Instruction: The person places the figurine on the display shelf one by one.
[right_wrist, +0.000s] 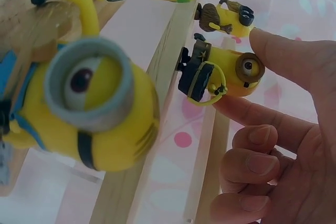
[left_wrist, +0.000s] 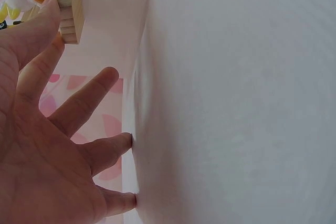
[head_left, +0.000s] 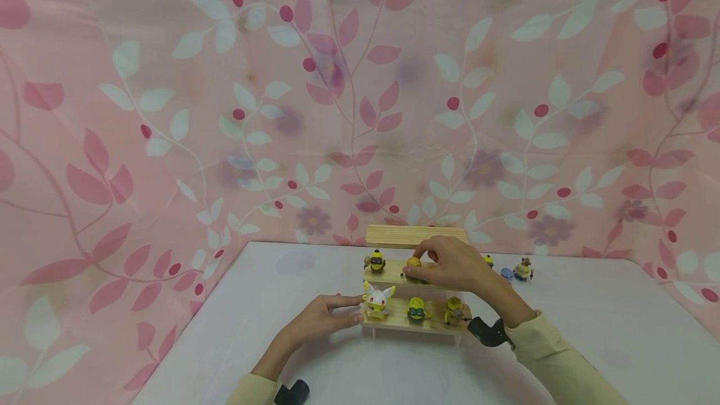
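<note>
Between thumb and index finger my right hand (head_left: pixel 454 262) pinches a one-eyed yellow minion figurine (right_wrist: pixel 233 69) at its head. In the head view this figurine stands over the middle step of a wooden display stand (head_left: pixel 388 280), its feet close to the board. My left hand (head_left: pixel 317 322) holds the left end of the lower step, thumb at the front corner and index finger behind, the other fingers spread. Beside that hand is a Pikachu figurine (head_left: pixel 378 300) in a white hood. Two more minion figurines, one in the middle (head_left: pixel 416 309) and one at the right (head_left: pixel 453 310), share the lower step.
Another minion figurine (head_left: pixel 376 261) stands at the left of the middle step. The stand's top step (head_left: pixel 416 234) is at the back. On the white table (head_left: pixel 225 330), right of the stand, are a blue item (head_left: pixel 507 274) and a small figurine (head_left: pixel 524 269). A pink floral cloth hangs behind.
</note>
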The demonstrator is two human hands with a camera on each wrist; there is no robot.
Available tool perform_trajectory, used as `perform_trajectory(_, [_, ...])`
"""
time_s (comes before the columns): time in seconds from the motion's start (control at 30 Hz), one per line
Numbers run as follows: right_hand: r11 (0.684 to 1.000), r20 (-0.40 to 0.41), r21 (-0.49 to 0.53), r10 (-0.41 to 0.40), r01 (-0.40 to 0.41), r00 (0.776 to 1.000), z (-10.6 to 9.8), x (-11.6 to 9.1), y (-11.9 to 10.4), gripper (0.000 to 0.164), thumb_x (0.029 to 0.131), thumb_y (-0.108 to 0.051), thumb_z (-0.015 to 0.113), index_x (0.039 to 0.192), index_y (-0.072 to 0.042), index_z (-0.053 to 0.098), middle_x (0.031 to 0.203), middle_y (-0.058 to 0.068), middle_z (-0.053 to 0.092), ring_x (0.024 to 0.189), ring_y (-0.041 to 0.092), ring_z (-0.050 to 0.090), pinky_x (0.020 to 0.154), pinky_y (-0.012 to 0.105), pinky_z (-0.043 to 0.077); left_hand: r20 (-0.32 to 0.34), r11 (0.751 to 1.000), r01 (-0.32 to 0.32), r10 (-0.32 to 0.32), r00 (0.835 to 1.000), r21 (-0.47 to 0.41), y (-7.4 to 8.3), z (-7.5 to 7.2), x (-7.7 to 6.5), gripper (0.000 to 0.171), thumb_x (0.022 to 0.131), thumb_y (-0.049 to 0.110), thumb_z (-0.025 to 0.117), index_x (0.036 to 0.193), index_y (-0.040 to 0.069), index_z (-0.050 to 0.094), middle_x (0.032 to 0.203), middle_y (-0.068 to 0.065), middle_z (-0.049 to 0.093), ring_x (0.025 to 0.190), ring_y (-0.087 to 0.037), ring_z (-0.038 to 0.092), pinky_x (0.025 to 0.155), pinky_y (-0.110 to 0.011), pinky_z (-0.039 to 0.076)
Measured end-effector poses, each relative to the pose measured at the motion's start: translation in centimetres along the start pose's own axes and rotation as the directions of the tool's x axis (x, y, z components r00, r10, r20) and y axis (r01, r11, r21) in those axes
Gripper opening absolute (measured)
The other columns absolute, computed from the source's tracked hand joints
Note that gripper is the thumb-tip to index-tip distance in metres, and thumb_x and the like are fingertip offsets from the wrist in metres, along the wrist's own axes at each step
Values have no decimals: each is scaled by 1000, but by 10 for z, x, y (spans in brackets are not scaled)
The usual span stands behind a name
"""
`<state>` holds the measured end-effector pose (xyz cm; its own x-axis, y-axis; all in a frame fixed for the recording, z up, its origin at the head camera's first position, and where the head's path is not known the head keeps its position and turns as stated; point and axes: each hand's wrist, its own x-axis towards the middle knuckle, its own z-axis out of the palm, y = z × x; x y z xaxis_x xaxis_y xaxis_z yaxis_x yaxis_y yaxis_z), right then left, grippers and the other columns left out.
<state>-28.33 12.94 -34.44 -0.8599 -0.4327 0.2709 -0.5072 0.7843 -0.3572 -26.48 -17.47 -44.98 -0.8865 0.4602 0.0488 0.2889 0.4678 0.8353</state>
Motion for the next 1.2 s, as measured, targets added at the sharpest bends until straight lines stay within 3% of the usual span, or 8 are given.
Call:
perform_trajectory(0.87, [1000,6,8,16,-16,1000,-4,-6,2,34,81,-54,76,96,-23,73,65,-4,44,57,13,37,48,27,24,-2,1000,2,-2,1000,-9,0,1,1,42,90,39,73,128,22,68,133,0,61,140,-48,29,109,-68,21])
perform_trajectory(1.2, [1000,-15,16,-12,12,1000,-14,-16,14,36,82,-57,73,98,-25,73,66,-5,44,57,11,37,49,27,27,-4,1000,11,-11,1000,-10,0,0,-1,42,89,38,73,129,23,68,134,0,61,139,-48,29,108,-69,23])
